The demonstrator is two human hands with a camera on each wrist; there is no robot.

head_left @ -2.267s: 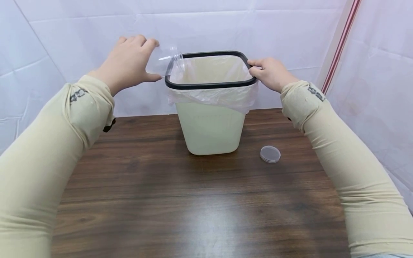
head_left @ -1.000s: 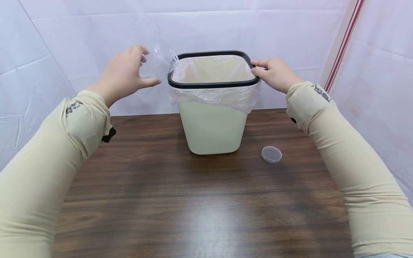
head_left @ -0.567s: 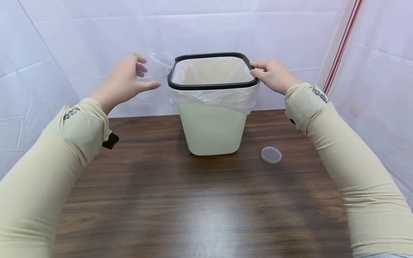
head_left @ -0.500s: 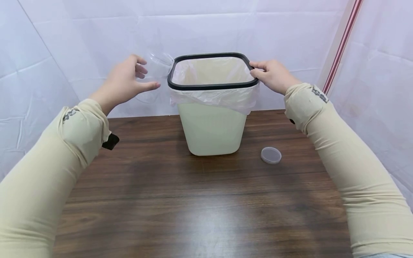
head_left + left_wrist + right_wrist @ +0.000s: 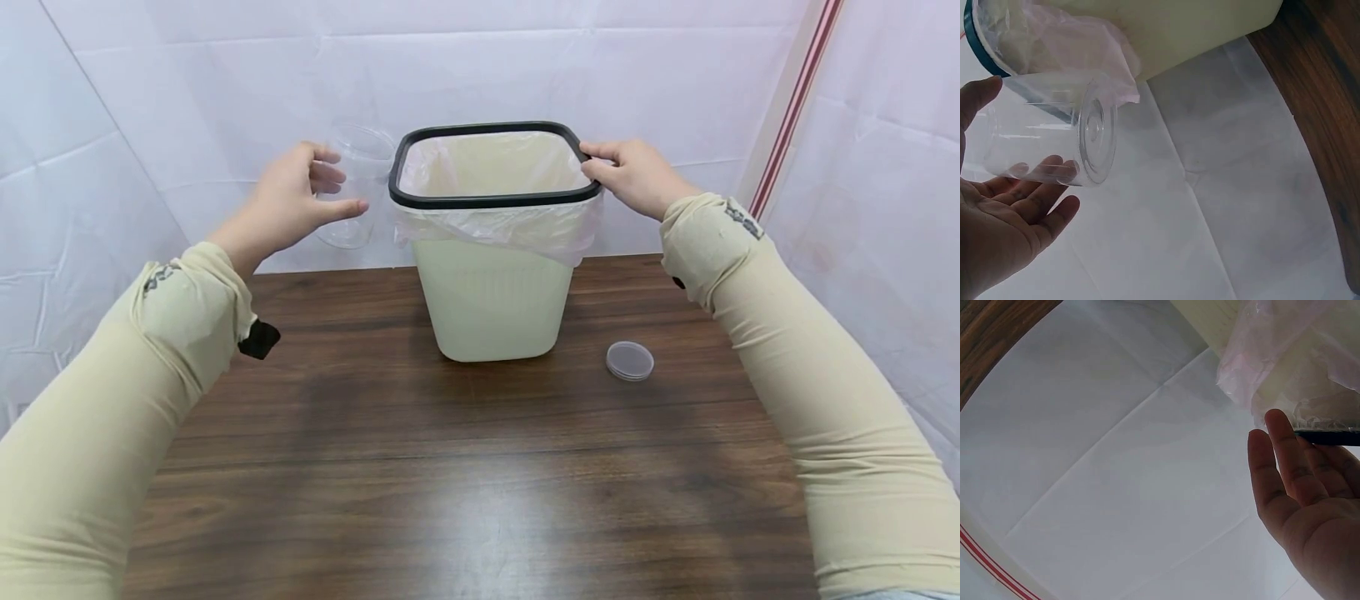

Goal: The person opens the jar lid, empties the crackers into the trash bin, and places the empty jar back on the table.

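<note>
My left hand (image 5: 296, 196) grips a clear plastic jar (image 5: 366, 167) round its side, thumb on one side and fingers on the other. The jar stands nearly upright in the air, lidless, just left of the bin's rim. See-through walls and a round base show on this jar (image 5: 1041, 128) in the left wrist view, with nothing visible inside. My right hand (image 5: 630, 172) pinches the black rim (image 5: 495, 202) of a pale green trash bin (image 5: 491, 300) at its right corner. A thin translucent liner bag (image 5: 510, 227) is folded over the bin's edge.
On the brown wooden table (image 5: 360, 467), a round clear lid (image 5: 630, 360) lies to the right of the bin. White sheeting (image 5: 465, 67) hangs close behind the bin and along both sides. A red-striped band (image 5: 795, 108) runs down the right corner.
The jar was tipped with its mouth over the bin's left rim. My left hand has lowered and turned it back toward upright, clear of the rim. My right hand stays at the rim.
</note>
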